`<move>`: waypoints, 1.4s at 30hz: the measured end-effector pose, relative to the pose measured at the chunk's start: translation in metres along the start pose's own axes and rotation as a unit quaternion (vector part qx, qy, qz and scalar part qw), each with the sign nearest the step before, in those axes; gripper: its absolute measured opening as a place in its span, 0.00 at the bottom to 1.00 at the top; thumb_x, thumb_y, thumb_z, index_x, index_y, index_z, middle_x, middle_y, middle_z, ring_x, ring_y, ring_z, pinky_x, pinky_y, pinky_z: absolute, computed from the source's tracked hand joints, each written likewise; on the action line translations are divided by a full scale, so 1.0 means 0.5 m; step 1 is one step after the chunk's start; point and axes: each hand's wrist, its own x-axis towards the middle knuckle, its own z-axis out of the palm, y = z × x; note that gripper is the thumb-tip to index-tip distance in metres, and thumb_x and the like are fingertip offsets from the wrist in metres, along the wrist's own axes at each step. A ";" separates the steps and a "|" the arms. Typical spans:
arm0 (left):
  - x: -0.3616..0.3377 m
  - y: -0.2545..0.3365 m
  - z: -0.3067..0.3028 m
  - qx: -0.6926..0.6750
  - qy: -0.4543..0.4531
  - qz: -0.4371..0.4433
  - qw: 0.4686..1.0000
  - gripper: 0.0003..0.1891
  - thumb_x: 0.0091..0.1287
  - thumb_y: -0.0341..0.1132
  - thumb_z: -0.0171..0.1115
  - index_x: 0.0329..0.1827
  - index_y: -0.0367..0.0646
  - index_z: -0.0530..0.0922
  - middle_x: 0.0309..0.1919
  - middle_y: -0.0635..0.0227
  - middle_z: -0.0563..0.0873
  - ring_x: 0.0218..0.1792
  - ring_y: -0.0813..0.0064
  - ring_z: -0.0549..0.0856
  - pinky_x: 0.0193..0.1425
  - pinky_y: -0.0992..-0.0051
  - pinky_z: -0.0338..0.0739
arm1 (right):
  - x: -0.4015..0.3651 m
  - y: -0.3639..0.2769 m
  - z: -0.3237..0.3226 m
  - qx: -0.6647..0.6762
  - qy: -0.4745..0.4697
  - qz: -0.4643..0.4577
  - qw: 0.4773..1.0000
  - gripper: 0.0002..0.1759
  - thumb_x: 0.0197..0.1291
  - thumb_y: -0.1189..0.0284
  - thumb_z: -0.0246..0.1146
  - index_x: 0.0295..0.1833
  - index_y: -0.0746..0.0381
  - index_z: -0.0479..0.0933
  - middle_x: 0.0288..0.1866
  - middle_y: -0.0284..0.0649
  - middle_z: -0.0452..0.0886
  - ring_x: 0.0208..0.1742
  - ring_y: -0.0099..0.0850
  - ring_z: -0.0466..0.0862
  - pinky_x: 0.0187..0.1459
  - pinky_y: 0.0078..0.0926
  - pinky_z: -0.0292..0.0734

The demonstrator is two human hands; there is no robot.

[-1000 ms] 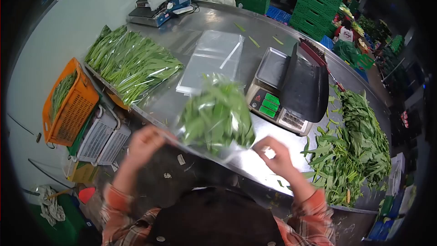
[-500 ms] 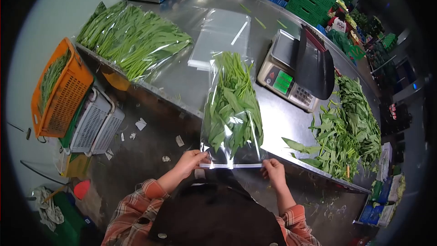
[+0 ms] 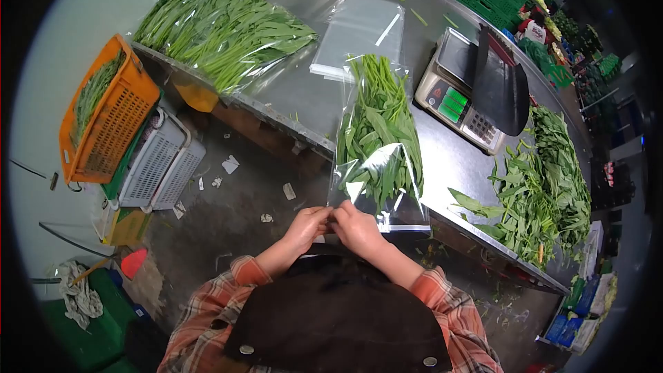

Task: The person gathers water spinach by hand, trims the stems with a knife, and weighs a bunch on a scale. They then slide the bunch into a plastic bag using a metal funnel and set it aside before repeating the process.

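A clear plastic bag (image 3: 407, 218) holding a bunch of leafy greens (image 3: 381, 124) lies at the front edge of the metal table, stems pointing away from me. Its near end, with a white strip, hangs over the edge. My left hand (image 3: 308, 228) pinches the bag's near left corner. Close beside it, my right hand (image 3: 358, 228) is also closed on that corner, its fingertips meeting the left hand's. Both hands' fingertips partly hide the film between them.
A scale (image 3: 458, 97) with a lit green display stands right of the bag, loose greens (image 3: 532, 200) beyond it. Flat clear bags (image 3: 362, 31) and bagged greens (image 3: 228, 34) lie farther back. An orange crate (image 3: 110, 114) stands left.
My right hand has left the bag's right corner and moved left to join my left hand at the left corner. The view has shifted, so the table appears farther right and higher.
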 end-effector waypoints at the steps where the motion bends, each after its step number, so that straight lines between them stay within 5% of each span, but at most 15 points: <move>1: 0.007 -0.005 -0.004 0.005 0.008 0.011 1.000 0.14 0.71 0.37 0.52 0.43 0.32 0.77 0.38 0.57 0.85 0.36 0.73 0.85 0.43 0.76 0.79 | 0.000 0.000 -0.001 -0.010 -0.018 -0.010 1.000 0.08 0.57 0.70 0.59 0.39 0.62 0.71 0.36 0.44 0.72 0.32 0.44 0.80 0.29 0.40 0.76; 6: -0.002 0.024 -0.007 0.085 0.058 0.049 0.994 0.14 0.71 0.35 0.51 0.43 0.30 0.77 0.38 0.57 0.85 0.36 0.73 0.85 0.43 0.76 0.79 | -0.145 0.058 -0.021 -0.022 -0.087 -0.019 0.996 0.09 0.56 0.72 0.61 0.39 0.62 0.69 0.36 0.44 0.70 0.27 0.45 0.78 0.26 0.41 0.74; 9: -0.002 0.026 -0.047 0.091 0.010 0.044 0.995 0.15 0.71 0.35 0.51 0.45 0.27 0.76 0.39 0.55 0.85 0.38 0.70 0.86 0.46 0.75 0.79 | -0.467 0.199 -0.037 -0.108 -0.176 0.235 0.950 0.12 0.59 0.71 0.54 0.48 0.58 0.73 0.40 0.43 0.74 0.41 0.44 0.79 0.38 0.42 0.77; 12: -0.011 0.078 -0.079 0.129 -0.049 -0.014 0.990 0.18 0.69 0.38 0.55 0.48 0.28 0.76 0.41 0.50 0.84 0.43 0.62 0.85 0.51 0.71 0.78 | -0.884 0.308 -0.048 -0.127 -0.522 0.543 0.645 0.22 0.61 0.69 0.53 0.62 0.54 0.70 0.63 0.45 0.72 0.60 0.44 0.76 0.56 0.38 0.74; 13: -0.014 0.100 -0.087 0.153 -0.059 -0.040 0.986 0.18 0.69 0.39 0.56 0.48 0.29 0.76 0.41 0.50 0.84 0.44 0.62 0.85 0.51 0.70 0.78 | -0.984 0.367 -0.014 -0.132 -0.468 0.554 0.676 0.22 0.59 0.69 0.54 0.61 0.56 0.70 0.62 0.46 0.73 0.59 0.44 0.76 0.56 0.39 0.74; 15: 0.005 0.108 -0.114 0.174 -0.008 0.025 0.984 0.19 0.64 0.37 0.62 0.51 0.30 0.75 0.39 0.51 0.85 0.39 0.60 0.86 0.48 0.69 0.80 | -0.931 0.299 -0.066 -0.137 -0.353 0.572 0.727 0.23 0.56 0.71 0.57 0.59 0.61 0.70 0.59 0.48 0.74 0.58 0.46 0.76 0.56 0.41 0.73; 17: 0.021 0.108 -0.112 0.483 0.190 0.170 0.838 0.22 0.57 0.34 0.67 0.55 0.39 0.75 0.47 0.56 0.83 0.47 0.56 0.83 0.54 0.63 0.77 | -0.775 0.279 -0.082 -0.123 -0.124 0.502 0.847 0.23 0.51 0.73 0.59 0.56 0.65 0.69 0.54 0.52 0.74 0.56 0.48 0.75 0.56 0.44 0.71; 20: 0.030 0.122 -0.074 0.653 0.171 0.439 0.594 0.27 0.51 0.33 0.68 0.58 0.49 0.75 0.57 0.62 0.76 0.58 0.57 0.75 0.62 0.58 0.69 | -0.430 0.266 -0.109 -0.196 0.072 0.207 0.956 0.34 0.41 0.80 0.66 0.59 0.60 0.68 0.59 0.47 0.70 0.57 0.47 0.71 0.59 0.41 0.66; 24: 0.038 0.146 -0.064 0.732 -0.089 0.510 0.443 0.26 0.52 0.34 0.68 0.57 0.51 0.75 0.59 0.67 0.74 0.62 0.65 0.71 0.66 0.57 0.64 | -0.175 0.247 -0.144 -0.161 0.102 -0.019 0.981 0.26 0.44 0.76 0.67 0.53 0.57 0.74 0.57 0.42 0.73 0.59 0.41 0.72 0.60 0.41 0.65; 26: 0.054 0.150 -0.063 0.729 -0.120 0.504 0.447 0.24 0.51 0.34 0.69 0.54 0.50 0.76 0.56 0.66 0.76 0.61 0.65 0.73 0.65 0.55 0.64 | -0.134 0.256 -0.161 -0.156 0.079 -0.120 0.977 0.20 0.47 0.75 0.66 0.50 0.58 0.76 0.53 0.41 0.76 0.55 0.41 0.75 0.58 0.38 0.68; 28: 0.063 0.156 -0.045 0.714 -0.106 0.497 0.482 0.11 0.58 0.37 0.63 0.44 0.49 0.81 0.45 0.68 0.83 0.52 0.69 0.80 0.65 0.57 0.64 | -0.130 0.280 -0.150 0.019 0.093 -0.002 0.995 0.13 0.52 0.74 0.65 0.45 0.60 0.78 0.47 0.40 0.79 0.51 0.39 0.78 0.53 0.32 0.72; 35: 0.111 0.160 0.042 0.401 0.148 0.152 0.891 0.15 0.66 0.38 0.53 0.26 0.37 0.77 0.21 0.59 0.82 0.24 0.61 0.82 0.44 0.64 0.77 | -0.067 0.285 -0.179 0.331 0.115 0.376 0.858 0.17 0.63 0.64 0.59 0.40 0.70 0.76 0.23 0.36 0.77 0.26 0.22 0.77 0.31 0.22 0.73; 36: 0.122 0.166 0.047 0.428 0.148 0.096 0.886 0.12 0.64 0.37 0.53 0.29 0.36 0.76 0.20 0.55 0.81 0.21 0.56 0.81 0.34 0.62 0.77 | -0.049 0.289 -0.177 0.306 0.101 0.403 0.856 0.17 0.62 0.64 0.59 0.42 0.70 0.75 0.23 0.35 0.76 0.25 0.22 0.76 0.29 0.21 0.72; 39: 0.148 0.181 0.011 0.704 0.307 0.206 0.606 0.08 0.60 0.32 0.54 0.35 0.36 0.76 0.24 0.54 0.82 0.24 0.53 0.81 0.34 0.61 0.76 | -0.025 0.297 -0.218 0.365 0.079 0.444 0.815 0.26 0.59 0.58 0.60 0.53 0.70 0.70 0.26 0.36 0.75 0.24 0.21 0.74 0.25 0.21 0.70; 42: 0.107 0.244 0.156 0.565 0.309 0.476 0.599 0.17 0.56 0.27 0.56 0.51 0.40 0.75 0.45 0.54 0.81 0.45 0.53 0.78 0.52 0.59 0.72 | -0.011 0.301 -0.237 0.424 0.117 0.431 0.788 0.33 0.60 0.51 0.58 0.56 0.71 0.69 0.31 0.38 0.76 0.24 0.21 0.73 0.26 0.20 0.69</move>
